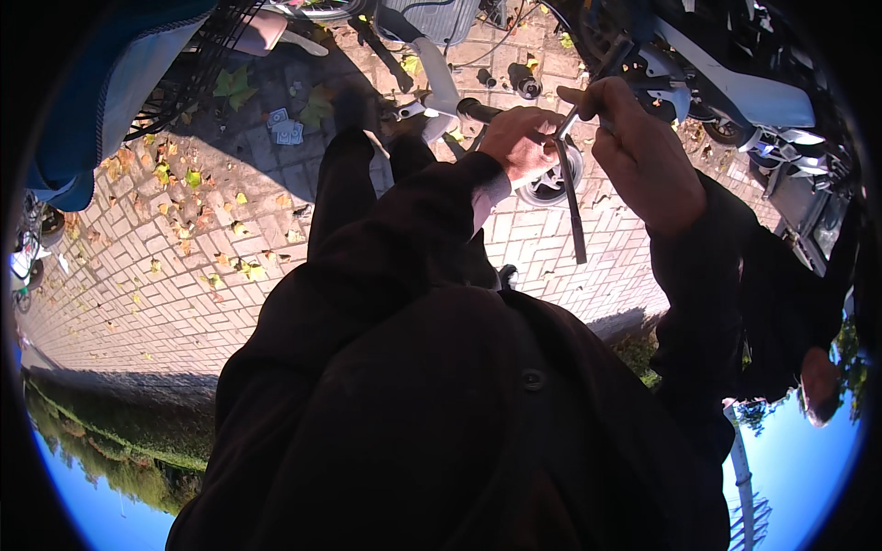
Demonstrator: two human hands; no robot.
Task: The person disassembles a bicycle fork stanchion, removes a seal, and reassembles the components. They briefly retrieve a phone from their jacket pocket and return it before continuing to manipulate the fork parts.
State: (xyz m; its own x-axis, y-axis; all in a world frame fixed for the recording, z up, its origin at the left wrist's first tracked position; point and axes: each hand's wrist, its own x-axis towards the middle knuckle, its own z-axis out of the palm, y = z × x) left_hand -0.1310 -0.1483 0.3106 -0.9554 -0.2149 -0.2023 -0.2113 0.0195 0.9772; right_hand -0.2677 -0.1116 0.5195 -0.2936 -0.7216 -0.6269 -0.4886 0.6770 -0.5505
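In front of my body, both hands are at a metal wrench (571,197), a silver shaft meeting a long dark bar at an angle. My left hand (524,144) has its fingers curled at the bend where shaft and bar meet. My right hand (648,156) is closed round the silver shaft from the right, its index finger stretched left. The dark bar hangs down between the hands. Just left of my left hand is a black handlebar grip (478,110) on a pale grey stem (439,78). The shaft's upper end reaches dark vehicle parts and cannot be made out.
Parked scooters with white panels (735,83) crowd the upper right; a small wheel (549,179) shows behind my hands. Brick paving (138,285) with fallen leaves spreads left. Small cards (287,131) lie in shade. A person in dark clothing (790,303) is close at right.
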